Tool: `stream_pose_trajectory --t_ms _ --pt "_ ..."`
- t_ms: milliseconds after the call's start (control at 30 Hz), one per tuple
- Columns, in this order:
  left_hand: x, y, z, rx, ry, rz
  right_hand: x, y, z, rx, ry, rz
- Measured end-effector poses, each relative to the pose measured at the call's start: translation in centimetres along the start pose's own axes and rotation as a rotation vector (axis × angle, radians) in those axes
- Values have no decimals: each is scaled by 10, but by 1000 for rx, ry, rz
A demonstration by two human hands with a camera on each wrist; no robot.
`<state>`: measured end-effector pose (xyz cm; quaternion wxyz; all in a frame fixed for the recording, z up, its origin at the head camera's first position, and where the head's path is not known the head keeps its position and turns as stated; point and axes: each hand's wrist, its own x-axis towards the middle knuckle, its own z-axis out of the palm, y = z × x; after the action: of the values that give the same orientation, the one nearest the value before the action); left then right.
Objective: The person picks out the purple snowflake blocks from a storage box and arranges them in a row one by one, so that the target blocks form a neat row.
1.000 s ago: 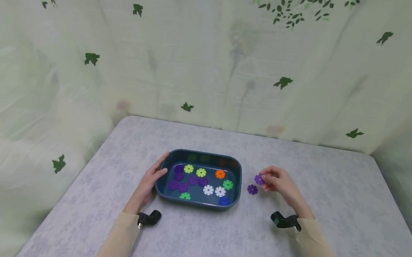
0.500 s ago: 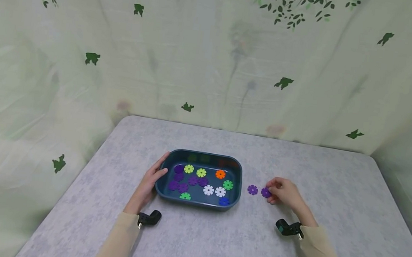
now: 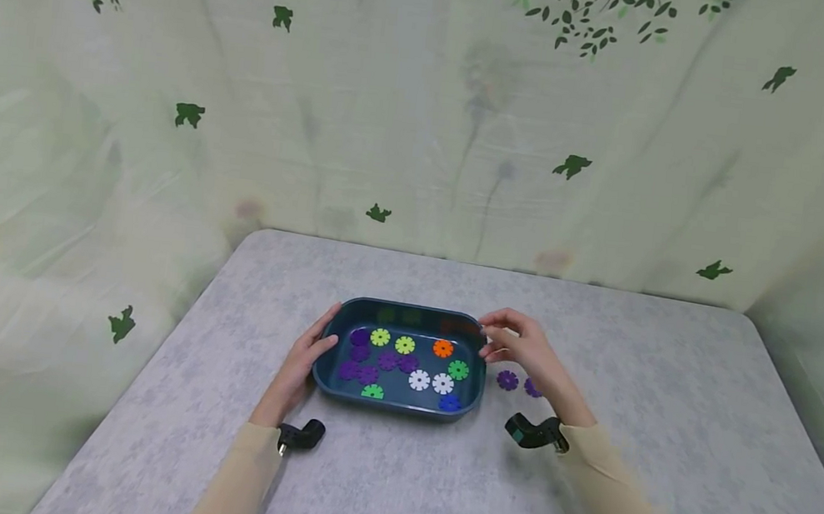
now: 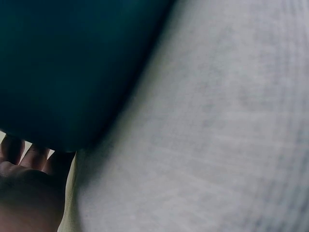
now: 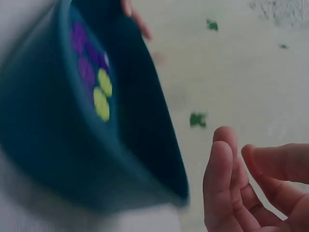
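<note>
A dark blue tray (image 3: 392, 406) stands on the table, holding several flower-shaped plastic discs: purple, yellow, white, green, orange and blue. My left hand (image 3: 297, 366) grips its left side, thumb over the rim; the left wrist view shows fingertips (image 4: 35, 157) at the tray wall. By the far right corner of the tray is my right hand (image 3: 526, 351), with nothing in it. Its thumb and fingers are slightly apart beside the rim in the right wrist view. Right of the tray, a purple disc (image 3: 508, 380) lies on the table, with another purple disc (image 3: 532, 388) partly hidden by the right hand.
The grey table (image 3: 387, 489) extends around the tray on all sides. Behind it hangs a pale curtain (image 3: 424, 141) printed with leaves and birds. Both wrists carry black cameras, the right camera (image 3: 535, 432) being close above the tabletop.
My right hand set the purple disc down to the right of the other one, let it go, then moved left and away to the tray's right rim. The left hand stays on the tray.
</note>
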<state>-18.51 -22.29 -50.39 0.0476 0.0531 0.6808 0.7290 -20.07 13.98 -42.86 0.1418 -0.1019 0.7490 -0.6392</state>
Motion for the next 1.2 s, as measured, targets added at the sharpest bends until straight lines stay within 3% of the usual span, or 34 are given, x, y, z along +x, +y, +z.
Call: stream_pose_trajectory --t_ms 200,467,567,867,1200 --pt "0 1 1 29 -2 18 19 -8 51 97 -107 47" --pt "-2 3 3 21 2 9 35 4 99 110 -95 226" --pt "-2 3 3 17 3 9 38 7 106 106 -88 273" --pt "-1 2 2 21 11 4 39 11 114 21 -74 288" --pt "-2 1 1 12 0 13 40 6 111 -12 -71 219"
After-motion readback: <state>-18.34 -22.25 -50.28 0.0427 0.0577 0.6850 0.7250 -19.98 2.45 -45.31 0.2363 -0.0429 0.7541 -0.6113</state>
